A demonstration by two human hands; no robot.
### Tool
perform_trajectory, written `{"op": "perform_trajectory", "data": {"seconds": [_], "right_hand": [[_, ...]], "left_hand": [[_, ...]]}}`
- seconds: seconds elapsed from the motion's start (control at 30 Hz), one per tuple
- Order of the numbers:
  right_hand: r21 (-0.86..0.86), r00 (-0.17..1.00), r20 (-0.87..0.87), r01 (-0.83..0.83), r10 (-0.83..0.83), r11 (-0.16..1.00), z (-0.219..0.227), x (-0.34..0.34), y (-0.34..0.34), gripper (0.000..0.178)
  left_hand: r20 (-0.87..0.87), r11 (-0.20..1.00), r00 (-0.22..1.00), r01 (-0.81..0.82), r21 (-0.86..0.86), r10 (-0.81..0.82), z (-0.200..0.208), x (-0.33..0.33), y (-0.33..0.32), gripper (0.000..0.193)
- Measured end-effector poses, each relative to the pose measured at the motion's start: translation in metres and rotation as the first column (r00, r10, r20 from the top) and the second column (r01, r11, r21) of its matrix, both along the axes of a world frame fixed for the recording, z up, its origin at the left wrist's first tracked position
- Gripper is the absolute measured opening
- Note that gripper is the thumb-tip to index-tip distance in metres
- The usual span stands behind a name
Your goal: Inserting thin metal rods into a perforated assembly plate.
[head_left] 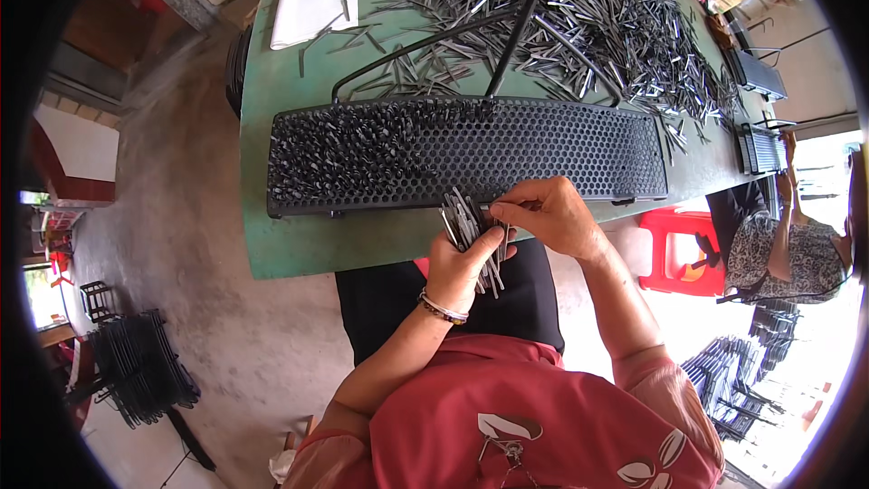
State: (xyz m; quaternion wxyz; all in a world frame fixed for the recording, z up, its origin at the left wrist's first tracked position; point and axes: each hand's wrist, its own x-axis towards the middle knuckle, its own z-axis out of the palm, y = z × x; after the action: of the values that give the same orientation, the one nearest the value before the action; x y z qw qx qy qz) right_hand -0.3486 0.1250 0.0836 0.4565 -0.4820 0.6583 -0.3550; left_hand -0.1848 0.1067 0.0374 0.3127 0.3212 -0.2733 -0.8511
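- The black holey board (552,149) is stretching across the middle; working near its front edge is probably helping you.
- Your left hand (455,272), just below the middle, is hugging the thin strips (464,220); holding snugly is likely working best.
- Your right hand (559,215) is sitting beside their tops, fingertips close together; I can't tell if you're pinching one.

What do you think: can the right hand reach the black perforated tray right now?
Probably yes: the right hand appears beside the near edge of the black tray, with nothing visible between them.
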Motion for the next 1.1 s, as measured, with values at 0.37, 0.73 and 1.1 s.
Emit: {"op": "perform_trajectory", "data": {"seconds": [0.37,0.73,1.1], "right_hand": [[-0.088,0.984,0.127,0.135,-0.123,0.987,0.014,-0.019,-0.035,0.025],[-0.233,0.986,0.097,0.154,-0.135,0.960,0.011,-0.015,-0.063,0.025],[-0.143,0.971,0.228,0.111,-0.077,0.983,0.007,-0.004,-0.082,0.027]], "left_hand": [[-0.043,0.982,0.999,-0.018,0.189,0.026,-0.002,0.005,-0.003,0.019],[0.014,0.989,1.000,0.009,0.146,-0.011,-0.004,0.009,-0.004,0.020],[0.009,0.971,1.000,-0.004,0.240,0.002,-0.006,0.006,-0.005,0.021]]}}
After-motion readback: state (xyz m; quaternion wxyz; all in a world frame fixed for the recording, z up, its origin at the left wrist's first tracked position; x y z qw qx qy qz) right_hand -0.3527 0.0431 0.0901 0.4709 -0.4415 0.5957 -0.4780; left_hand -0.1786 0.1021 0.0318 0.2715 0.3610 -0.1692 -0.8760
